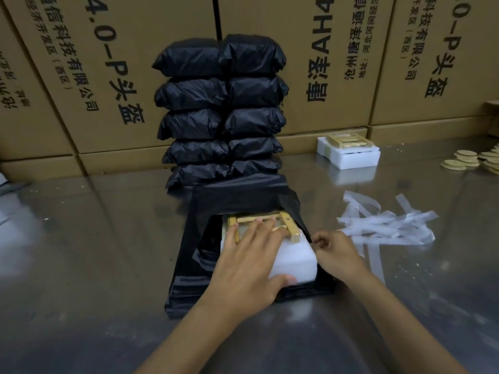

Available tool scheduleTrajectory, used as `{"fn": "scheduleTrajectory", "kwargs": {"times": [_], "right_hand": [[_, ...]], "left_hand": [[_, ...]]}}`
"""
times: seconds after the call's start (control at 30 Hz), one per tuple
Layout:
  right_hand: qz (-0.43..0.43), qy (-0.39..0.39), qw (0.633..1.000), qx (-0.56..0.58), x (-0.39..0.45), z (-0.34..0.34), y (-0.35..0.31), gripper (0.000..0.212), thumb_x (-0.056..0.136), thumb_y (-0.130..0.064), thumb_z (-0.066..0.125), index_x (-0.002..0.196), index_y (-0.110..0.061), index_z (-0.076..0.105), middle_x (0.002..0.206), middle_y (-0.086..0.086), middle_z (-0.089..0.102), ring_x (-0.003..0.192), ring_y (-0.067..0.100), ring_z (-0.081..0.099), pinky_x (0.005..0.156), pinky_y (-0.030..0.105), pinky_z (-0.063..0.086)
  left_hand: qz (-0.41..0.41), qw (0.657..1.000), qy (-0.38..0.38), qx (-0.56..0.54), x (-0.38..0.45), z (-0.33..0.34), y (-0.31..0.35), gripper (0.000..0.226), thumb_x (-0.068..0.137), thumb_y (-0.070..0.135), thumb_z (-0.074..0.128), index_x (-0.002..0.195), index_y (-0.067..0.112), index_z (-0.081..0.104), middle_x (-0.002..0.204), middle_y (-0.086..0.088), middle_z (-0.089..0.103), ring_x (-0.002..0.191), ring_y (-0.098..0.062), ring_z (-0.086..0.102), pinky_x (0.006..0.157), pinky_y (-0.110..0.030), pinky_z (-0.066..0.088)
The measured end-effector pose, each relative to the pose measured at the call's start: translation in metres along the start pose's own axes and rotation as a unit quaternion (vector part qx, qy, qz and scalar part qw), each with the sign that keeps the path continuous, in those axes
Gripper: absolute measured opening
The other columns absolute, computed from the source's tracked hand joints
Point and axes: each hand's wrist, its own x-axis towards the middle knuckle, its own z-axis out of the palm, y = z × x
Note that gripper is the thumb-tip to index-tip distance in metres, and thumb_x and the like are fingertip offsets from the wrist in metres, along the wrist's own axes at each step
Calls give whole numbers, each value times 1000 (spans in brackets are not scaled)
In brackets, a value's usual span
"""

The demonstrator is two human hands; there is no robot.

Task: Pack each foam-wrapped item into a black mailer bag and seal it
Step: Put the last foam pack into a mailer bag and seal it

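A white foam-wrapped item (286,259) with a wooden frame on top lies on a pile of flat black mailer bags (186,265) in the middle of the table. Its far end sits inside the open mouth of the top black bag (243,201). My left hand (251,265) lies flat on the item, fingers spread over the frame, thumb on the foam's near edge. My right hand (337,252) pinches the bag's right edge beside the foam. Behind stands a tall double stack of sealed black parcels (221,109).
A second foam-wrapped item (348,151) waits at the back right. Loose white backing strips (386,225) lie to the right of the bags. Round wooden discs (469,160) are heaped at the far right. Printed cardboard boxes (81,76) wall off the table's back.
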Motion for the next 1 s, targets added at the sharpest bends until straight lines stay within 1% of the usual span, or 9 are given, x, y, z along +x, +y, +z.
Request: {"fn": "scheduleTrajectory", "kwargs": {"times": [0.1, 0.2, 0.3, 0.43, 0.53, 0.67, 0.83, 0.9, 1.0], "right_hand": [[18, -4, 998, 52, -5, -4, 7, 24, 95, -5, 61, 72, -12, 62, 61, 0, 61, 62, 8, 57, 65, 22, 44], [26, -15, 995, 97, -9, -4, 10, 21, 96, -8, 62, 77, -14, 65, 69, 5, 63, 69, 18, 58, 76, 33, 48], [33, -18, 990, 136, -12, -4, 10, 20, 98, -8, 59, 82, -15, 68, 70, 2, 65, 71, 15, 61, 74, 30, 48], [65, -11, 976, 208, -11, -5, 8, 11, 95, -10, 64, 87, -14, 69, 67, -1, 65, 62, 11, 60, 61, 25, 46], [58, 17, 967, 248, -6, -7, 2, 6, 88, -21, 73, 94, -20, 69, 73, -5, 65, 63, 11, 60, 58, 28, 47], [-38, 100, 980, 165, 2, -7, -14, 18, 83, -32, 80, 93, -31, 65, 91, -7, 66, 84, 10, 64, 74, 29, 50], [-139, 81, 985, -67, 14, -8, -36, 18, 85, -25, 73, 101, -33, 73, 100, -12, 62, 95, 12, 57, 77, 31, 48], [-165, 46, 974, -150, 15, -14, -40, 30, 86, -21, 68, 113, -34, 72, 105, -11, 60, 101, 13, 51, 79, 35, 49], [-167, -39, 956, -239, 14, -26, -45, 46, 85, -17, 69, 130, -29, 63, 119, -1, 58, 110, 22, 56, 88, 41, 53]], "left_hand": [[-38, 999, -5, 16, 11, 3, -6, 71, 91, 66, 47, 148, 31, 23, 163, 5, 19, 151, -19, 12, 122, -48, 2], [-47, 999, -11, 20, 17, 4, -13, 69, 93, 65, 45, 149, 32, 23, 161, 6, 21, 151, -18, 11, 122, -48, 1], [-43, 999, 3, 7, 14, 5, -16, 67, 92, 66, 44, 149, 34, 27, 160, 7, 24, 151, -15, 14, 123, -46, 5], [-35, 984, 159, -73, 2, 1, -25, 38, 97, 46, 50, 126, 24, 59, 136, 6, 52, 130, -14, 46, 107, -39, 32], [-132, 949, 259, -118, 3, -7, -42, 25, 93, 23, 58, 118, 22, 57, 122, 8, 50, 112, -12, 46, 90, -31, 34], [-291, 928, 169, -159, 15, -17, -67, 43, 89, 22, 67, 128, 19, 50, 126, 1, 44, 115, -16, 43, 83, -30, 40], [-322, 932, 100, -135, 25, -22, -84, 15, 94, 17, 64, 108, 18, 68, 111, 3, 59, 86, -18, 61, 67, -29, 42], [-371, 897, 97, -221, 27, -22, -87, 11, 93, 11, 64, 99, 18, 69, 94, 3, 68, 62, -17, 65, 53, -27, 48], [-449, 785, 84, -418, 29, -25, -87, 10, 94, 0, 63, 95, 9, 63, 81, -8, 70, 47, -23, 68, 44, -29, 56]]}}
